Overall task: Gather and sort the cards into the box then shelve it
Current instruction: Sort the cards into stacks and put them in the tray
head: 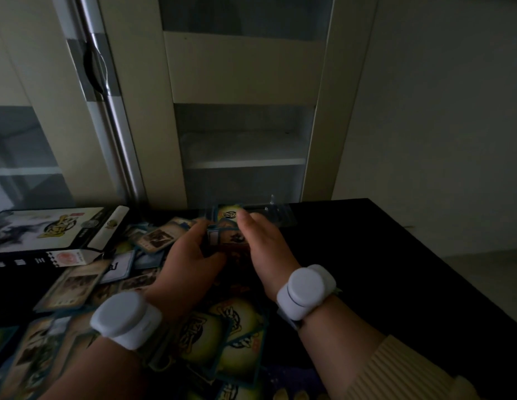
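Both hands — left [193, 249], right [258, 241] — grip a stack [227, 226] of cards above the table [367, 269]; loose cards [78, 284] surround the box [49, 229].

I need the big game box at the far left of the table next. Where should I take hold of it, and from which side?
Grip the box by its long right edge, coming from the right with the left hand. It lies flat, lid face up, and its near edge has loose cards against it, so the right side by the white strip looks more open.
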The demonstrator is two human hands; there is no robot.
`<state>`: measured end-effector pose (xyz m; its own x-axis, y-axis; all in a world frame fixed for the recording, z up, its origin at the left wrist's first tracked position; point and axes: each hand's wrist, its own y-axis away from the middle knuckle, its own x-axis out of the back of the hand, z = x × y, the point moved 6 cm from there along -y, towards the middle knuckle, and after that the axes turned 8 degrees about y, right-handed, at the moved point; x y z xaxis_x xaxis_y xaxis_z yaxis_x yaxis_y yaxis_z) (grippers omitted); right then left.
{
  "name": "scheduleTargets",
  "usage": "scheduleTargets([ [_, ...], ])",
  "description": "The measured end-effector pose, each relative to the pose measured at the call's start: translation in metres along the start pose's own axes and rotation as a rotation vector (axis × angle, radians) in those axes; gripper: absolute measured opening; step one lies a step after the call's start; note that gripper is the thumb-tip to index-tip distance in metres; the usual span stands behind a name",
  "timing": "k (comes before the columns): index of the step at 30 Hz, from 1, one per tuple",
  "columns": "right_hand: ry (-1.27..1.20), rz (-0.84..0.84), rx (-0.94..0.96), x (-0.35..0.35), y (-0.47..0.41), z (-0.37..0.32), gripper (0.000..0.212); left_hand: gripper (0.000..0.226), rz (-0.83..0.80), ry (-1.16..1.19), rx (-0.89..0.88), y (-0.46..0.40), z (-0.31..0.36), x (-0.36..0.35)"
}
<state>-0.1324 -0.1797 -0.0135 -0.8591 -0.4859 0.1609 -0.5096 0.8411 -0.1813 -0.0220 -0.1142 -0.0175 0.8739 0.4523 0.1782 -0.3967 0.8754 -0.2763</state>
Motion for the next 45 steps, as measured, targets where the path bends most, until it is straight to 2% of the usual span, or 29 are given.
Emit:
scheduleTargets([
  [5, 0.000, 0.044, 0.016, 0.003, -0.002, 0.000, 0.044, 0.029, 0.034, -0.079, -0.053, 0.001, 0.004, 0.001],
  [8, -0.034, 0.027, -0.042, 0.001, -0.002, 0.004, 0.051, 0.042, 0.036, -0.114, -0.086, 0.003, 0.006, 0.001],
  [10, -0.045, 0.044, -0.018, 0.000, -0.001, 0.004, 0.046, 0.052, 0.041, -0.192, -0.121, 0.003, 0.006, 0.001],
  [13, -0.093, 0.132, -0.011, 0.005, -0.002, 0.008, 0.032, 0.054, 0.058, -0.271, -0.147, 0.003, 0.003, 0.003],
  [17, -0.391, 0.214, -0.162, 0.016, -0.009, 0.026, 0.027, 0.051, 0.096, -0.278, -0.109, 0.002, -0.001, 0.006],
  [19, -0.434, 0.227, -0.213, 0.019, -0.013, 0.032, 0.022, 0.051, 0.091, -0.288, -0.092, 0.000, -0.002, 0.006],
  [23, -0.407, 0.241, -0.201, 0.021, -0.013, 0.030, 0.029, 0.046, 0.079, -0.291, -0.081, 0.001, -0.003, 0.005],
  [26, -0.245, 0.298, -0.145, 0.027, -0.011, 0.024, 0.030, 0.035, 0.071, -0.285, -0.104, 0.002, -0.001, 0.004],
  [28, -0.147, 0.327, -0.032, 0.030, -0.007, 0.013, 0.026, 0.036, 0.068, -0.267, -0.112, 0.003, -0.001, 0.004],
  [30, 0.003, 0.273, 0.142, 0.027, -0.001, -0.004, 0.023, 0.036, 0.061, -0.253, -0.106, 0.002, 0.000, 0.004],
  [32, 0.104, 0.152, 0.219, 0.015, 0.004, -0.012, 0.020, 0.037, 0.057, -0.246, -0.110, 0.002, 0.000, 0.004],
  [35, 0.140, 0.094, 0.189, 0.005, 0.007, -0.014, 0.020, 0.041, 0.050, -0.266, -0.112, 0.003, 0.002, 0.003],
  [41, 0.077, 0.154, 0.109, 0.007, 0.004, -0.009, 0.033, 0.053, 0.060, -0.214, -0.115, 0.004, 0.002, 0.004],
  [45, 0.022, 0.209, 0.041, 0.014, -0.001, -0.001, 0.025, 0.061, 0.079, -0.193, -0.084, 0.002, -0.004, 0.005],
])
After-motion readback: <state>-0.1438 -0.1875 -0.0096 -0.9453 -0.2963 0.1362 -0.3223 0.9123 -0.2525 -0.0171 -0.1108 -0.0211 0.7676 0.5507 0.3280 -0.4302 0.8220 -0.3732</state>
